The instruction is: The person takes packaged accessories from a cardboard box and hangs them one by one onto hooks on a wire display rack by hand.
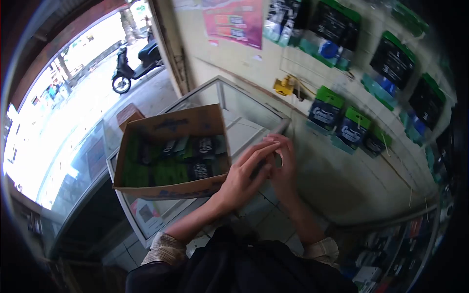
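Observation:
My left hand (248, 172) is raised just right of the cardboard box, its fingertips meeting those of my right hand (282, 163). The fingers of both hands are loosely bent, and no object shows between them. The open cardboard box (178, 118) rests on a glass display case (220, 88). Several green and black packets (168, 172) lie inside it, some with white lettering. My left wrist is close to the box's lower right corner.
Green and black packages (352, 128) hang on the wall at the right, near a yellow object (283, 86). A pink poster (237, 22) is at the top. Outside, a scooter (134, 67) stands at the upper left. Shelved goods (391, 249) fill the lower right.

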A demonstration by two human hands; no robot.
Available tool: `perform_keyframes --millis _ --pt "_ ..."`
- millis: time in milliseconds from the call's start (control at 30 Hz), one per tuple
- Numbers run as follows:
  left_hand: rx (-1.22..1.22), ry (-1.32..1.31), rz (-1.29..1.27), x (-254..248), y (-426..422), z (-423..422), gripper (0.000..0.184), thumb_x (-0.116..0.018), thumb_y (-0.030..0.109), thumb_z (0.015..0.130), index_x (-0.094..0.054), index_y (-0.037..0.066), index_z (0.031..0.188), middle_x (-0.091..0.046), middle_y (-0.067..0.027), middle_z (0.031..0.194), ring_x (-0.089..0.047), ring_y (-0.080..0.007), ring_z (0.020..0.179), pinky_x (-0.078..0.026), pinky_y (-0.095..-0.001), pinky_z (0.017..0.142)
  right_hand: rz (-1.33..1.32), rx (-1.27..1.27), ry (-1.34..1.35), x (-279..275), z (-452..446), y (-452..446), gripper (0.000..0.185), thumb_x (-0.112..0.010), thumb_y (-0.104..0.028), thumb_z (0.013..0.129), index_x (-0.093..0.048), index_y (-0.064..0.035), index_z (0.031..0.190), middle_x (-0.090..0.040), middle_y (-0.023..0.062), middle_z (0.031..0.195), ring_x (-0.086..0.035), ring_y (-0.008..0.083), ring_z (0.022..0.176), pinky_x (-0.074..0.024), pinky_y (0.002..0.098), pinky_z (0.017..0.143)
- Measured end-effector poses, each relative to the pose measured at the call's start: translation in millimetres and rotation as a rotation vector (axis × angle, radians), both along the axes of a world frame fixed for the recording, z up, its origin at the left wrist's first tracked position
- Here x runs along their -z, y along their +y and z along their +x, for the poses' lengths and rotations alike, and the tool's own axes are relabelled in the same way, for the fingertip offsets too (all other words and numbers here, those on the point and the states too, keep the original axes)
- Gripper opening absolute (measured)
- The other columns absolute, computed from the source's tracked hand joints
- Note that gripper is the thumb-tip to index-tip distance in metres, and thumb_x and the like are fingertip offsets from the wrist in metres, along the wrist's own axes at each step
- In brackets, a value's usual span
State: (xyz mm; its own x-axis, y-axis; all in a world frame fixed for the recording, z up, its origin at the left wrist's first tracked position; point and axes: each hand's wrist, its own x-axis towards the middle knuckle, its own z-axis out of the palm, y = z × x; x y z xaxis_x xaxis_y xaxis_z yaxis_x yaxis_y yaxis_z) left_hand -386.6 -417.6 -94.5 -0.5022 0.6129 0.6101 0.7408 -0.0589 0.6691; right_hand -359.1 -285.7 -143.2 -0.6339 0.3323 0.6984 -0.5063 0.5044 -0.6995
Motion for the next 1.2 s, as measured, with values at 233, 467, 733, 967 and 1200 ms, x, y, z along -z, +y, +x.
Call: perform_keyframes --millis 233,467,733,967,1200 --pt "-0.312 0.220 -0.213 5.1 -111.0 -87.3 0.033 -0.058 0.006 0.081 -0.056 0.004 0.113 -0.053 -0.0143 0.112 -0.051 -0.0326 0.108 -0.043 -0.0419 0.092 0.518 -0.373 -0.312 -21.8 -91.6 -72.5 0.035 -0.061 -0.020 0.085 -0.049 -0.0036 0.114 -0.051 0.0168 0.109 -0.054 0.0311 0.103 -0.0467 0.0388 0.085" --pt "-0.332 0.263 -0.937 71.5 -140.9 -157.6 0.033 -0.060 0.020 0.079 -0.059 0.002 0.107 -0.055 -0.0169 0.113 -0.055 -0.0338 0.106 -0.050 -0.0436 0.084 1.270 -0.340 -1.010 21.6 -167.3 -111.7 0.061 -0.065 -0.040 0.079 -0.046 -0.0054 0.125 -0.044 0.0181 0.130 -0.048 0.0333 0.118 -0.0448 0.0420 0.094" --pt "-0.245 0.534 -1.113 112.6 -117.6 -194.3 0.019 -0.059 0.018 0.078 -0.068 0.006 0.089 -0.066 -0.0129 0.094 -0.065 -0.0288 0.090 -0.054 -0.0405 0.075 1.319 -0.301 -1.096 59.1 -199.2 -95.8 0.032 -0.055 -0.027 0.084 -0.064 -0.0042 0.105 -0.063 0.0181 0.107 -0.059 0.0329 0.105 -0.0473 0.0410 0.090" --pt "-0.358 0.652 -0.948 79.9 -124.7 -201.5 0.009 -0.056 0.012 0.080 -0.065 0.008 0.081 -0.066 -0.0100 0.083 -0.066 -0.0271 0.081 -0.054 -0.0379 0.067 1.528 -0.187 -0.776 19.8 -178.7 -105.8 0.019 -0.047 -0.012 0.083 -0.062 -0.0019 0.091 -0.067 0.0172 0.086 -0.067 0.0306 0.081 -0.0543 0.0426 0.071" --pt "-0.390 0.351 -0.477 -11.7 -149.1 -160.7 0.018 -0.056 0.011 0.084 -0.059 0.003 0.100 -0.065 -0.0109 0.094 -0.065 -0.0273 0.088 -0.053 -0.0375 0.071 0.803 -0.074 -0.486 -44.8 -123.8 -103.5 0.013 -0.047 -0.010 0.090 -0.053 -0.0002 0.097 -0.063 0.0203 0.080 -0.063 0.0357 0.080 -0.0516 0.0438 0.068"
